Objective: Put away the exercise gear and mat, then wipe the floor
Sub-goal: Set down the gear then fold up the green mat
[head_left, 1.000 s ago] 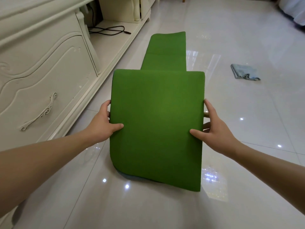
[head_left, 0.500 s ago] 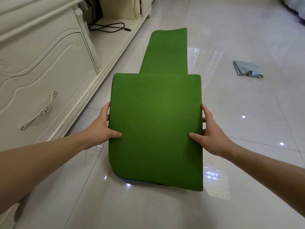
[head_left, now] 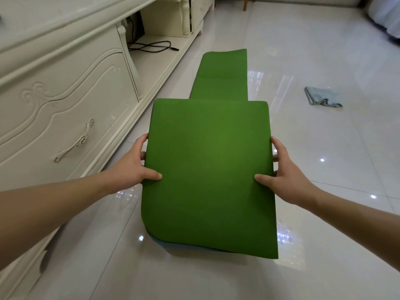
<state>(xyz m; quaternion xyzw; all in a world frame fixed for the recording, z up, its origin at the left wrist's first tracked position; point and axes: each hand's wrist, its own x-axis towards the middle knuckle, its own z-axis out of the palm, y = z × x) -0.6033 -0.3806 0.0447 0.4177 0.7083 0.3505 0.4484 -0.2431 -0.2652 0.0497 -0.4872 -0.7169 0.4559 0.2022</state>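
Briefly: green mat (head_left: 207,169) folded section raised slightly versus half second earlier, held off floor (head_left: 324,213); left hand (head_left: 132,167) and right hand (head_left: 285,176) clamped on opposite side edges; far end flat on tiles; folding judged under way; cloth (head_left: 322,98) awaited wiping.

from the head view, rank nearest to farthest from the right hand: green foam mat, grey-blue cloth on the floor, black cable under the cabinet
1. Green foam mat: gripped by the right hand at its right edge.
2. Grey-blue cloth: on the floor, ahead and to the right.
3. Black cable: far left, on the cabinet's low shelf.
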